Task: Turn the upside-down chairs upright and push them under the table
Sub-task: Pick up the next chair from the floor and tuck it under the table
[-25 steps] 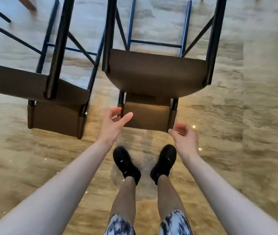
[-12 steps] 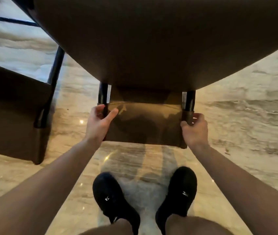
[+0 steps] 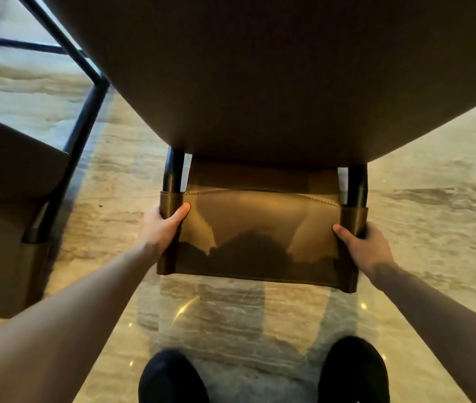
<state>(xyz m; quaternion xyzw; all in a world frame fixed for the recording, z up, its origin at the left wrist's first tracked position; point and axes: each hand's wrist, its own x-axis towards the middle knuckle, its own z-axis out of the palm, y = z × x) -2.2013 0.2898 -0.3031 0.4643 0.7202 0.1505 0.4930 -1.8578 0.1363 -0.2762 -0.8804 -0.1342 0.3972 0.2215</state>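
Note:
An upside-down brown chair fills the view; the underside of its seat (image 3: 274, 77) spans the top, and its leather backrest (image 3: 260, 216) hangs below on two black posts. My left hand (image 3: 162, 226) grips the backrest's left edge, thumb across the front. My right hand (image 3: 366, 245) grips the right edge the same way. A second upside-down brown chair (image 3: 13, 181) stands at the left with black metal legs (image 3: 85, 112) rising from it. The upper parts of both chairs are cut off by the frame.
Polished beige marble floor (image 3: 434, 213) lies all around. My two black shoes (image 3: 173, 376) stand just below the backrest. Open floor lies to the right of the held chair.
Both hands reached forward from open in the air and closed on the backrest's two side edges. The chair now looms much larger and closer in the view.

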